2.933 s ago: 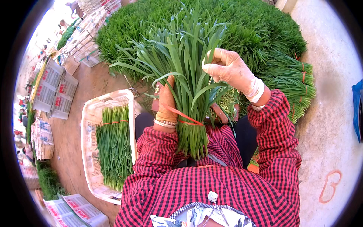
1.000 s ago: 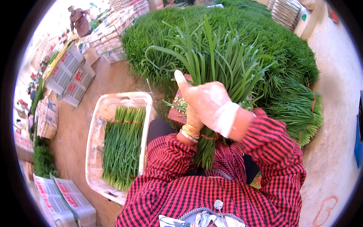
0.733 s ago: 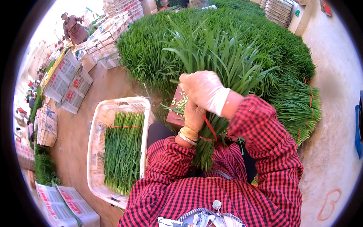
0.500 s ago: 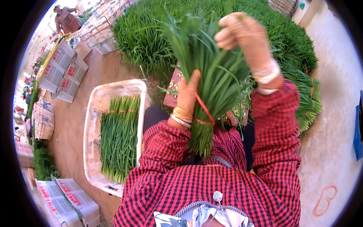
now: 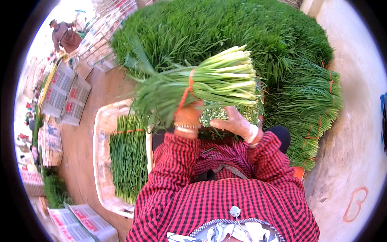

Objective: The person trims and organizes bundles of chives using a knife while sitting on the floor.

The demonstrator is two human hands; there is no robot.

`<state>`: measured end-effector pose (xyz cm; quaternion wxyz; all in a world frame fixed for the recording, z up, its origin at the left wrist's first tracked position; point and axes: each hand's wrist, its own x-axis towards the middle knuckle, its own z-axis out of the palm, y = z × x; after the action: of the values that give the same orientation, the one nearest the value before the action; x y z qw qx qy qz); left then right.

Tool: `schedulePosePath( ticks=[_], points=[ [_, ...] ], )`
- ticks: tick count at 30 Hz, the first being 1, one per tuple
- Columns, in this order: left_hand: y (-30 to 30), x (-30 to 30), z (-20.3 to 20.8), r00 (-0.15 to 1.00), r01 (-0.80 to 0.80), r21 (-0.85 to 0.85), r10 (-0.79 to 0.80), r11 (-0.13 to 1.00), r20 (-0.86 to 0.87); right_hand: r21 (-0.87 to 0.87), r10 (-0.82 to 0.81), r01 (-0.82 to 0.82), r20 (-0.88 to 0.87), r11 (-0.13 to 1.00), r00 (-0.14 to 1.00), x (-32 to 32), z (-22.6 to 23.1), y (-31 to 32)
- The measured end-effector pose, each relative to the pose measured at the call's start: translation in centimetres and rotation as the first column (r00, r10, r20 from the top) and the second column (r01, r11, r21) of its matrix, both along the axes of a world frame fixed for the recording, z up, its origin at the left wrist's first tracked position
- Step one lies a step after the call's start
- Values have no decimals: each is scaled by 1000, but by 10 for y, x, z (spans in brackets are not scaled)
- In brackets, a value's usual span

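A thick bunch of garlic chives (image 5: pixel 225 76) lies sideways in front of me, pale cut stems to the right and blurred green leaves to the left. A red band (image 5: pixel 187 89) runs round its middle. My left hand (image 5: pixel 188 115) grips it from below near that band, its fingers partly hidden behind the leaves. Just under the stem ends is my right hand (image 5: pixel 238 124), open, thumb stretched to the left and holding nothing visible. Beneath the bunch, pale trimmed bits (image 5: pixel 209 115) show on a low surface.
At my left stands a white plastic crate (image 5: pixel 98 161) with banded chive bundles (image 5: pixel 128 159). A large heap of chives (image 5: pixel 278 28) spreads ahead; more banded bundles (image 5: pixel 310 101) lie to the right. Printed white crates (image 5: pixel 60 94) line the far left, where another person (image 5: pixel 66 36) stands.
The bunch has swung from upright, leaves up, to lying sideways with stems to the right. My right hand has come down from above the leaves to below the stem ends.
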<state>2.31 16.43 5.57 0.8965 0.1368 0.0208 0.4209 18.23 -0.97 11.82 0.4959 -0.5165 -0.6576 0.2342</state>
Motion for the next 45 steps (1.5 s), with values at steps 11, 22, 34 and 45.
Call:
schedulePosePath(
  ticks=[11, 22, 34, 45],
  points=[
    [-144, -11, 135, 598, 801, 430, -513, 418, -616, 22, -36, 108, -860, 994, 508, 42, 57, 8],
    [-63, -33, 134, 874, 289, 559, 24, 777, -485, -171, 285, -474, -611, 864, 739, 18, 79, 11],
    [-76, -23, 121, 939, 24, 380, 110, 925, -327, 149, -211, 211, -20, 966, 977, -11, 137, 11],
    [-85, -23, 118, 928, -32, 427, 185, 904, -323, -102, -104, 71, -373, 992, 922, 1, 129, 20]
  ],
)
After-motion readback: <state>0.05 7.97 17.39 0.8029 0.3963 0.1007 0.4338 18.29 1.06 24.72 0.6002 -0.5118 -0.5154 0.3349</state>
